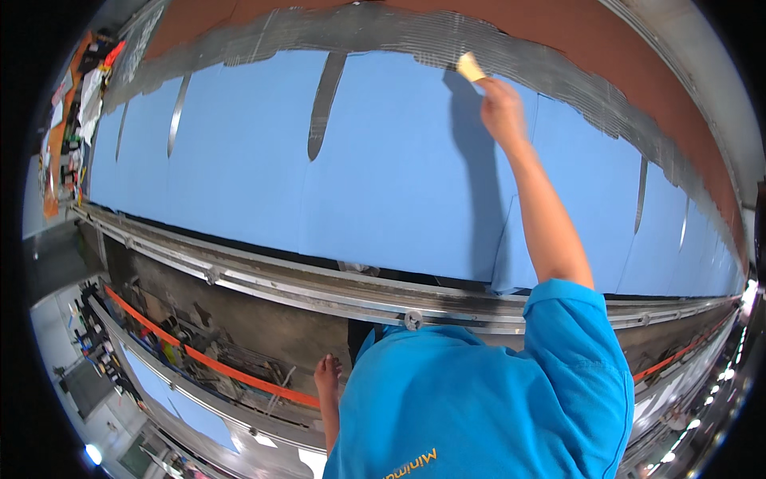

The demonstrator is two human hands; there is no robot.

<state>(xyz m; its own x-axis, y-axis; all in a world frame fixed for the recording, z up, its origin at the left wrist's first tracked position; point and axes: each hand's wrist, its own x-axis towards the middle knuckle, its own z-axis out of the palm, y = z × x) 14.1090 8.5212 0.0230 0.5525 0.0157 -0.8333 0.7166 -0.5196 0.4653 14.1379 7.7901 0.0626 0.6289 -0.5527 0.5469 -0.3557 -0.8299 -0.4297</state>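
My right hand [502, 108] is stretched far out over a long table, closed round a small pale yellow flat tool [471, 67]. The tool widens toward its far end, like a scraper or brush; which of these I cannot tell. Its tip lies at the boundary between light blue sheet material [383, 160] and a dark grey band [383, 33] with fine streaks. Low on the left, away from the table surface, my left hand [327, 374] hangs beside my body with loosely bent fingers and nothing visible in it.
A metal rail [307, 294] runs along the table's near edge, against my body. Beyond the grey band lies a reddish-brown surface [574, 36]. Dark tapered gaps [325, 108] separate the blue pieces. An orange bar [209, 353] and another table stand behind me; cluttered shelving [68, 120] is at far left.
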